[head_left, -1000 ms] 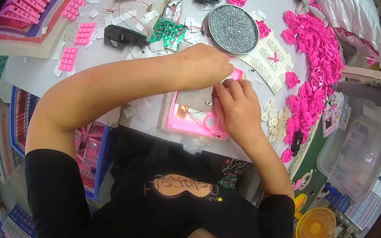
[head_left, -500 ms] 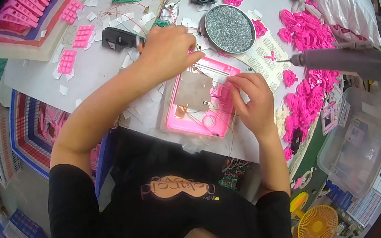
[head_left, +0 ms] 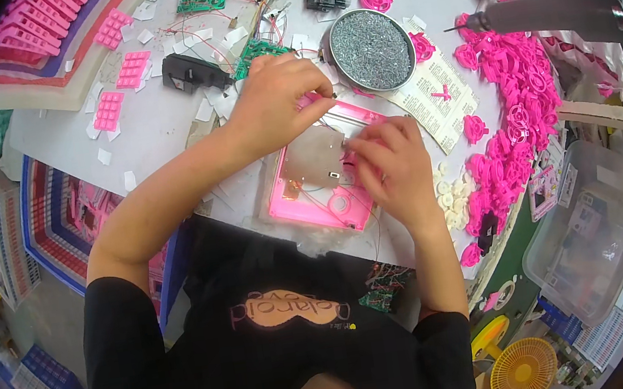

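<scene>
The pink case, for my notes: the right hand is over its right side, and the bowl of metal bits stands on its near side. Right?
Wrong about the bowl: the head view shows it on the far side of the pink case. The right hand is as you say.

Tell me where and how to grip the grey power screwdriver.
Best around the screwdriver's thick barrel, well behind the thin bit, probably with the right hand coming from the near side: it lies across the view, bit pointing left, and nothing covers its long near flank.
</scene>
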Tool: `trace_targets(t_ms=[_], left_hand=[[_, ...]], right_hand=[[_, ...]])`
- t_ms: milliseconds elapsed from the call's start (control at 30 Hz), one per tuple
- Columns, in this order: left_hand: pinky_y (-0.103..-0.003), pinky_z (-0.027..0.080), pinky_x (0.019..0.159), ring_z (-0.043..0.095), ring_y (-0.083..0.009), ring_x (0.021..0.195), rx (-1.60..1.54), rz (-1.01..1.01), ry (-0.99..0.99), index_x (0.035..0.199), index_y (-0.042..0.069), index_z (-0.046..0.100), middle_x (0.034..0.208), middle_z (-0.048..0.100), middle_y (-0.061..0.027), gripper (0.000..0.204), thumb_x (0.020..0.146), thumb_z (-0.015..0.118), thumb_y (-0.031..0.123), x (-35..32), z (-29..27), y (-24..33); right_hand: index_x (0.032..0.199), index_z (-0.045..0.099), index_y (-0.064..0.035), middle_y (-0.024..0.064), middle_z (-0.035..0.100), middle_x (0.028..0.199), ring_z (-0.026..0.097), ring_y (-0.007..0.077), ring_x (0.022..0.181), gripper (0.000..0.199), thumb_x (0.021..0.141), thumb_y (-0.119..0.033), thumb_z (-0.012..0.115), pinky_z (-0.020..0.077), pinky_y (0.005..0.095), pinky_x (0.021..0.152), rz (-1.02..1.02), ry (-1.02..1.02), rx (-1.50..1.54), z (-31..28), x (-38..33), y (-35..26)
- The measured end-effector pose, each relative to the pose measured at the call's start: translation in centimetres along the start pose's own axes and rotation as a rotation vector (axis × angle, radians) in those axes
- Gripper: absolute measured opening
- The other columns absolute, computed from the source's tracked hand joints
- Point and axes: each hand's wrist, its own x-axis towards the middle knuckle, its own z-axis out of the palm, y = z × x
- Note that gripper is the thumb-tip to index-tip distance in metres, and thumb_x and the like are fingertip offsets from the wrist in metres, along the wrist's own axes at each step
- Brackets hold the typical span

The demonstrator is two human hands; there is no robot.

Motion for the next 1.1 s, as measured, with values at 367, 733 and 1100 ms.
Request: trace_targets(t_ms=[367,733,1100], left_hand=[[-0.039,0.036,0.092,0.062,-0.0203,0.086,-0.014,0.047,-0.012,0.088,0.012,0.068,0.087,0.068,-0.0001,0.010,0.083,0.076,0.016,-1.0,-0.2,1.0],[-0.040,0.036,0.092,0.061,-0.0195,0.086,-0.032,0.087,-0.048,0.092,0.013,0.067,0.086,0.067,0.0008,0.012,0.083,0.075,0.015,-1.3,0.0,1.1],[-0.044,0.035,0.092,0.061,-0.0189,0.090,-0.068,0.132,-0.059,0.092,0.016,0.067,0.085,0.065,0.0013,0.010,0.087,0.073,0.023,-1.8,0.0,1.2]], right_hand=[[0.101,0.073,-0.0102,0.0017,0.067,0.099,0.058,0.0289,0.100,0.032,0.070,-0.011,0.077,0.0491,0.0410,0.081,-0.113,0.022,-0.127,0.8,-0.8,0.2],[0.099,0.071,-0.0127,0.0032,0.065,0.096,0.057,0.0287,0.099,0.024,0.074,-0.013,0.074,0.0472,0.0411,0.083,-0.017,-0.199,-0.055,-0.2,0.8,0.7],[0.094,0.071,-0.0044,0.0076,0.067,0.080,0.060,0.0259,0.073,0.015,0.080,-0.008,0.077,0.0483,0.0364,0.067,0.268,0.139,0.303,1.0,1.1,-0.5]])
